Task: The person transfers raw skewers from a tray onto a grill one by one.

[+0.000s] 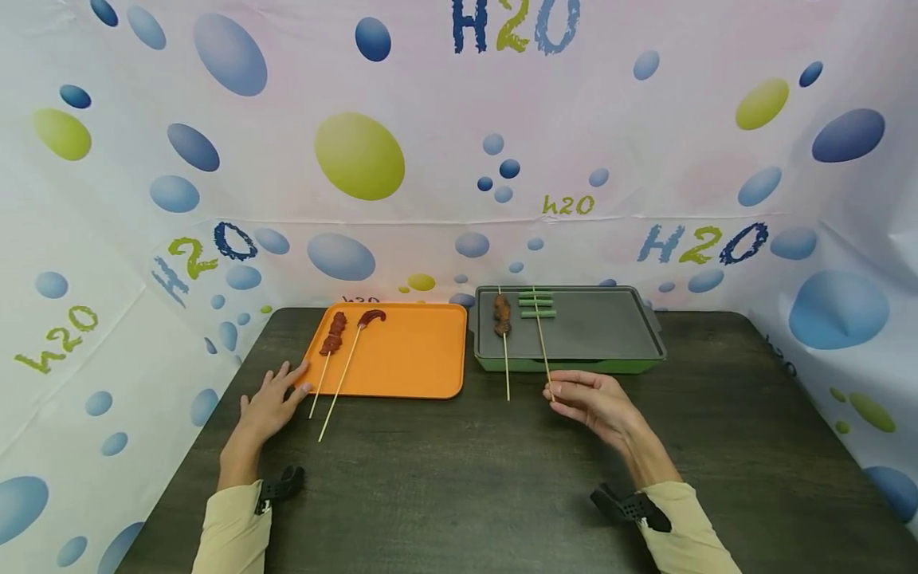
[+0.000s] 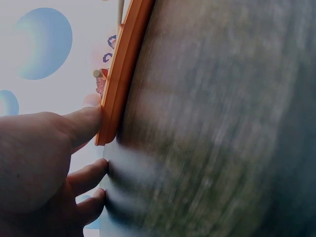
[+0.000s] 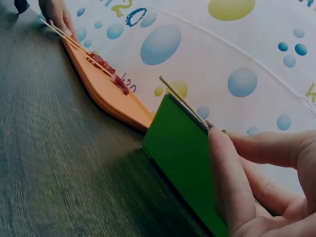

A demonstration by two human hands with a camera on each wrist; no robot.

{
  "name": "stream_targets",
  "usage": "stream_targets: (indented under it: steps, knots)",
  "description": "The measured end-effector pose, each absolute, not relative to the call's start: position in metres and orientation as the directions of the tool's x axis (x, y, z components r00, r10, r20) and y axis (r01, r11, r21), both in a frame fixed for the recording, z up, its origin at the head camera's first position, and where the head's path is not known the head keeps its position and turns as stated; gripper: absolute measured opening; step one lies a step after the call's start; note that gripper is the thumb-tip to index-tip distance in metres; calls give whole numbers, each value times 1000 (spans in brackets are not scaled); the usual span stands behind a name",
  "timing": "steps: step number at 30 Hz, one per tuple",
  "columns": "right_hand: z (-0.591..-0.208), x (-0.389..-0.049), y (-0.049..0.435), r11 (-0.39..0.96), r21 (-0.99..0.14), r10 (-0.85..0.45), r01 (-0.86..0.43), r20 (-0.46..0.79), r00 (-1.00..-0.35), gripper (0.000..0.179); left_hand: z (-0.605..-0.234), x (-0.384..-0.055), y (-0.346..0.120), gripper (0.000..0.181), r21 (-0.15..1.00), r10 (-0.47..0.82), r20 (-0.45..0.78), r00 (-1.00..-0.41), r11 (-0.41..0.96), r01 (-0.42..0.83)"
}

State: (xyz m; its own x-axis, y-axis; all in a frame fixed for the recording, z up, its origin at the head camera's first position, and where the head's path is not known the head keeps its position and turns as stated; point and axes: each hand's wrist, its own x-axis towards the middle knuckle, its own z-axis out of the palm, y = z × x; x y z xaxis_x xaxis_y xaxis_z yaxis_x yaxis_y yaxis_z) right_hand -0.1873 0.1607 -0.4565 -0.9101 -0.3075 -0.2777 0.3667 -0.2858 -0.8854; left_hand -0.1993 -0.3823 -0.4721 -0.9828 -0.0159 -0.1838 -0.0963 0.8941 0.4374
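My right hand (image 1: 591,402) pinches the lower end of a wooden skewer (image 1: 543,343) between thumb and fingers. Green vegetable pieces (image 1: 538,314) on that skewer lie over the grey-topped grill (image 1: 602,323). Left of it on the grill is a browned meat skewer (image 1: 502,315), its stick jutting over the front edge. My left hand (image 1: 271,405), fingers spread, touches the left front corner of an orange tray (image 1: 412,359). A red meat skewer (image 1: 333,333) and a skewer with a dark red curled piece (image 1: 369,317) rest on that tray. The right wrist view shows the fingertips (image 3: 219,138) close up.
Both tray and grill stand on a dark wooden table (image 1: 445,478), near its back edge. The grill has a green side (image 3: 177,158). Behind rises a white printed sheet (image 1: 430,104) with blue and green ovals. Skewer sticks overhang the tray's front edge.
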Motion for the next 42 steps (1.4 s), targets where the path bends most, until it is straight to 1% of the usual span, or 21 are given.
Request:
stream_targets:
  steps: [4, 7, 11, 14, 16, 18, 22, 27, 33, 37, 42]
  knots:
    - [-457, -186, 161, -269, -892, -299, 362, -280, -912, 53, -471, -200, -381, 70, 437, -15, -185, -983, 894, -96]
    - [-456, -184, 161, -236, -912, -260, 335, -273, -926, 53, -472, -200, -381, 70, 436, -16, -184, -983, 895, -96]
    - [-448, -178, 163, -109, -961, -150, 254, -237, -960, 55, -472, -199, -380, 69, 436, -7, -171, -985, 896, -82]
    - [-438, -173, 164, -37, -981, -118, 192, -186, -975, 55, -474, -199, -379, 69, 439, -2, -168, -986, 895, -77]
    - [-431, -171, 162, -35, -987, -156, 158, -151, -976, 53, -475, -199, -378, 69, 441, -5, -175, -985, 894, -83]
    - [-425, -168, 157, -44, -990, -234, 135, -121, -965, 50, -476, -200, -378, 68, 441, -9, -176, -984, 893, -86]
    - [-419, -163, 145, -69, -990, -400, 127, -89, -912, 47, -477, -201, -376, 68, 446, -6, -173, -985, 891, -84]
    - [-421, -154, 121, -82, -985, -529, 154, -88, -844, 49, -479, -199, -376, 70, 444, -14, -181, -983, 891, -94]
    - [-439, -143, 73, -79, -971, -605, 226, -134, -785, 52, -475, -197, -379, 70, 442, -15, -178, -984, 892, -94]
    - [-450, -142, 49, -91, -956, -624, 279, -164, -764, 57, -475, -200, -378, 71, 442, -11, -179, -984, 892, -91]
    - [-463, -146, 18, -143, -919, -640, 367, -197, -743, 60, -475, -199, -380, 70, 438, -18, -181, -983, 894, -97]
